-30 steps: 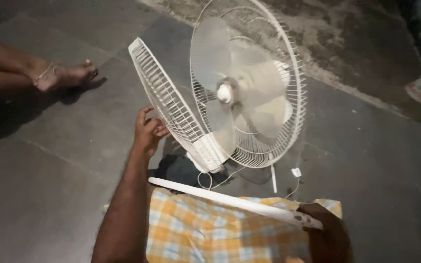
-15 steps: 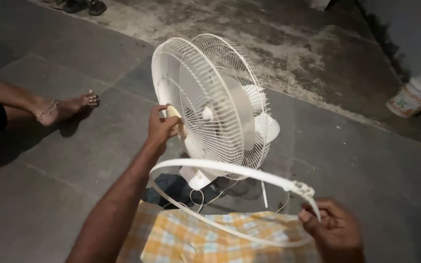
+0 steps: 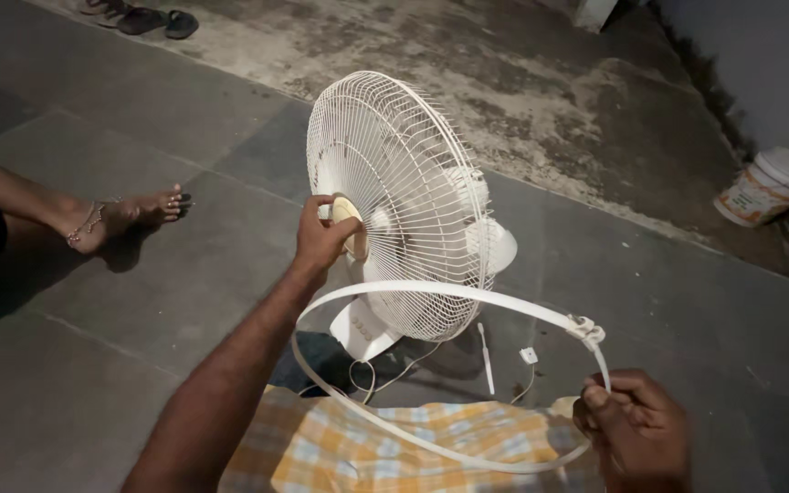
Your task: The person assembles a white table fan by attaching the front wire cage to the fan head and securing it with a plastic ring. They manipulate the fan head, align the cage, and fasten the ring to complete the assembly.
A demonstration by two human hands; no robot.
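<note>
White table fan (image 3: 404,210) upright on the dark tiled floor (image 3: 120,365), just in front of the knees, its base (image 3: 362,330) near the yellow checked cloth (image 3: 394,447) on the lap. Front grille (image 3: 393,196) already placed over the blades and against the rear cage, so this part looks done. Left hand (image 3: 323,239) closed on the round centre cap (image 3: 349,224) of the grille, pressing or holding it in position. White plastic rim band (image 3: 449,301) not yet around the cages: hanging free as an open loop between the fan and the body, its clip (image 3: 586,330) at the right end. Right hand (image 3: 634,436) clamped on the band just below that clip. Hands well apart. Judged from this: grille set, band and clip fastening left to do.

Thin white power cord (image 3: 385,370) with a small plug (image 3: 529,355) lying on the floor beside the base, not connected to anything visible.

Further out: bare foot of another person (image 3: 125,217) with an anklet, resting on the floor toward the left edge; dark sandals (image 3: 143,18) at the far left corner; a plastic bucket (image 3: 764,187) near the wall on the right.
</note>
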